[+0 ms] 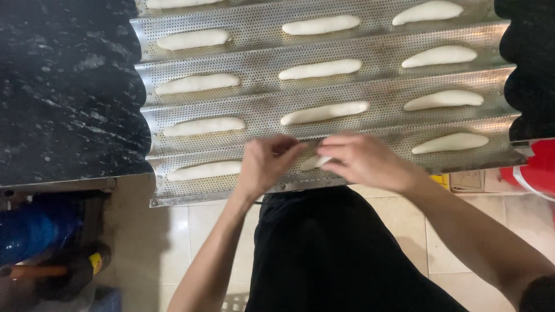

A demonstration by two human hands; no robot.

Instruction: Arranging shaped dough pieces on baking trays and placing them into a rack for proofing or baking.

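Observation:
A perforated, wavy metal baking tray lies on a dark marble counter and holds several long white dough pieces in its channels. My left hand and my right hand meet over the nearest channel, at its middle. Between their fingertips sits one dough piece, mostly hidden, which both hands pinch. To the left in the same channel lies another dough piece; to the right lies a third.
The black marble counter spreads to the left of the tray. The tray's front edge overhangs a tiled floor. A blue object stands at lower left, a red container at right. My black apron fills the lower middle.

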